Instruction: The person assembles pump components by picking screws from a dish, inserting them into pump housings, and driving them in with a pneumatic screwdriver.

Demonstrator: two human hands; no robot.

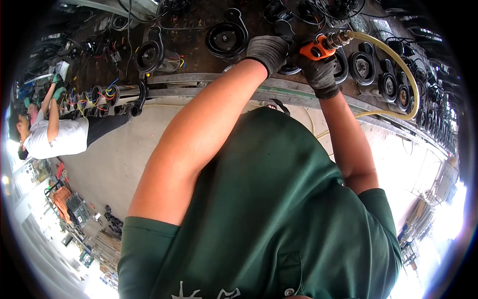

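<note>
My right hand, in a dark grey knit glove, is closed round an orange air-powered driver. From its metal coupling a yellowish air hose loops out to the right. Beside it, my left hand, gloved alike, curls over a black round housing at the bench's near edge; its fingertips are mostly hidden. The arm of that housing sticks up past the glove. The driver's working tip is hidden behind my right hand.
More black round housings stand along the dark bench, one to the left and another to the right. Metal rails edge the bench. At far left a co-worker in a white shirt handles parts with coloured wires.
</note>
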